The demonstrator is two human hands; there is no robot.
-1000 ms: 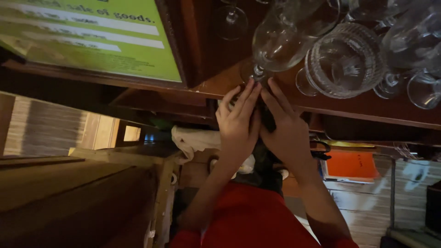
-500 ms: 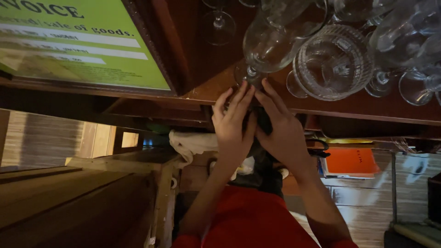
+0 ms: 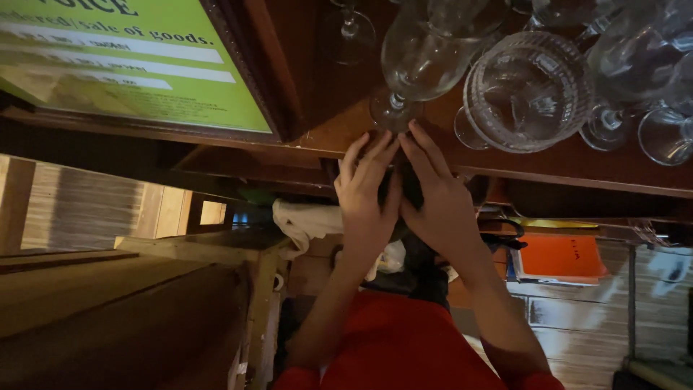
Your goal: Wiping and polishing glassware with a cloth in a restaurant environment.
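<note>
Both my hands are raised side by side to the front edge of a dark wooden shelf (image 3: pixel 548 173). My left hand (image 3: pixel 364 198) and my right hand (image 3: pixel 440 206) are cupped around a dark object (image 3: pixel 406 186) pressed between the palms; what it is I cannot tell. The fingertips of both hands reach the round foot of a clear stemmed glass (image 3: pixel 426 58) that stands on the shelf. Red sleeves (image 3: pixel 404 347) cover my upper arms.
A cut-glass bowl (image 3: pixel 527 90) and several more stemmed glasses (image 3: pixel 650 87) crowd the shelf to the right. A green framed sign (image 3: pixel 123 65) hangs at upper left. Below are a white cloth (image 3: pixel 307 220), an orange box (image 3: pixel 559 256) and wooden planks (image 3: pixel 123 303).
The view has drifted slightly, so the sign and the glasses sit a little higher and further right. My hands keep the same pose at the shelf edge.
</note>
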